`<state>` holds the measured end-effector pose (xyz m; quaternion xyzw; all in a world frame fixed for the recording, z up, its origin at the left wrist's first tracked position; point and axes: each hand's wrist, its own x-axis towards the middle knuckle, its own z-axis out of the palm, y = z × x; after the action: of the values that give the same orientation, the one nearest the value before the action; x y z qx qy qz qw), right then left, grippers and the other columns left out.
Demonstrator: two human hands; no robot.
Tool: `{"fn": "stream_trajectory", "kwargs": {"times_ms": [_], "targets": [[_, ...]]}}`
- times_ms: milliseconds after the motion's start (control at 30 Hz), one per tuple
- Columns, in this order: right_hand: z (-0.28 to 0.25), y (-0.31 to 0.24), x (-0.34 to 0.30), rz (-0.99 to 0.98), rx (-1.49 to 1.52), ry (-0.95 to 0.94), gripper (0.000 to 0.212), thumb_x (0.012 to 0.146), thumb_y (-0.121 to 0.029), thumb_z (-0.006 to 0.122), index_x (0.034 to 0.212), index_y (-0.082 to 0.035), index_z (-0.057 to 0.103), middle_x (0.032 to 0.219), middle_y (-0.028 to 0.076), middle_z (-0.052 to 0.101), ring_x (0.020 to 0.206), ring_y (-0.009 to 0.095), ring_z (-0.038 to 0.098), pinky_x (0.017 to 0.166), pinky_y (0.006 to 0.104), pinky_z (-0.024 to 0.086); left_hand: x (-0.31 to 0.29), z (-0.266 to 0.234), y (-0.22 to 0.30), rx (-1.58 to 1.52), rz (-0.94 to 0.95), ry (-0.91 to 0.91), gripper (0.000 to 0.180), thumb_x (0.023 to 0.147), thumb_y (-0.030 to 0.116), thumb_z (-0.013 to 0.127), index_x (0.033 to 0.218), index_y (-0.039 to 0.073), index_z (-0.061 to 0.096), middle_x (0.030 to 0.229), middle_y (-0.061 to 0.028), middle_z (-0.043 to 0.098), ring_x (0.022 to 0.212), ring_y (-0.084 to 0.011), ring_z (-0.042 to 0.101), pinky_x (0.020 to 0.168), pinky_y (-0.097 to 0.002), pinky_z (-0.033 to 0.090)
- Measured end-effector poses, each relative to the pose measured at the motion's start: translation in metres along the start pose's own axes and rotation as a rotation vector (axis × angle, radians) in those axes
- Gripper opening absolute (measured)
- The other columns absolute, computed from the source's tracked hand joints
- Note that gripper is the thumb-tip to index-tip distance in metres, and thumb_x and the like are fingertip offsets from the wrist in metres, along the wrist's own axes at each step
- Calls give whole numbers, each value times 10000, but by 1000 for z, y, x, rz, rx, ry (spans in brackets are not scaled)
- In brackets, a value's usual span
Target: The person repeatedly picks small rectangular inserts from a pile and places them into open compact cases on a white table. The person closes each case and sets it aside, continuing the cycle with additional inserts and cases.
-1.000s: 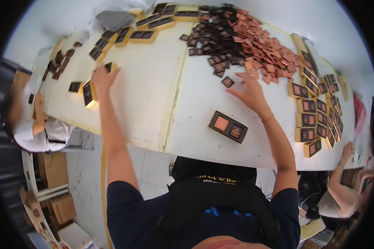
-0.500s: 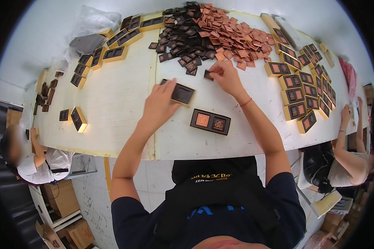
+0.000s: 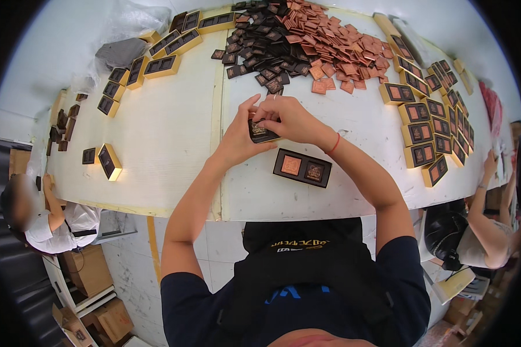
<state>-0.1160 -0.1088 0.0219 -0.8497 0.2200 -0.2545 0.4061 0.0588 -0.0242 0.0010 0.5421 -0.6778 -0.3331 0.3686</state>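
Observation:
My left hand (image 3: 240, 134) and my right hand (image 3: 289, 118) meet over the white table (image 3: 168, 150), both gripping one small black square tray (image 3: 261, 131) with a dark patterned tile in it. Just below my right hand lies a black two-slot tray (image 3: 302, 168) holding a copper tile on the left and a dark tile on the right. Behind my hands spreads a heap of loose dark tiles (image 3: 260, 46) and copper tiles (image 3: 341, 49).
Filled black-and-gold trays stand in rows at the right (image 3: 428, 130) and along the back left (image 3: 156, 55). One tray stands on edge at the left (image 3: 109, 162). A person sits at the left (image 3: 46, 214), another at the right (image 3: 480, 231). Cardboard boxes (image 3: 98, 289) lie on the floor.
My left hand came back from the far left edge to the middle. Both hands closed on the small black tray and lifted it. The two-slot tray now holds a second, dark tile.

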Motion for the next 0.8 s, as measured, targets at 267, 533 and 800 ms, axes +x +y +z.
{"fn": "stream_trajectory", "kwargs": {"times_ms": [267,533,800], "targets": [[-2,5,-17,-173,-153,84,98,810,-22,715,903,-55,717,889,108,644,898,279,619,798,371,512,-13,-32,7,193,99,-5,548,722,144,858,1225,103,645,1230,-45,597,1031,-245,617,860,-351,537],[-87,58,-31,284,-510,438,289,819,-221,796,931,10,663,835,125,708,782,245,680,728,350,547,-21,-21,20,405,94,18,357,760,129,839,1106,126,752,1225,-44,640,883,-188,658,717,-308,535],[-81,61,-28,300,-168,270,140,880,-66,715,997,-2,672,929,44,696,809,107,652,706,261,520,-20,-24,19,357,152,30,343,774,123,825,1107,119,748,1228,-54,638,940,-215,658,757,-322,550]]}}
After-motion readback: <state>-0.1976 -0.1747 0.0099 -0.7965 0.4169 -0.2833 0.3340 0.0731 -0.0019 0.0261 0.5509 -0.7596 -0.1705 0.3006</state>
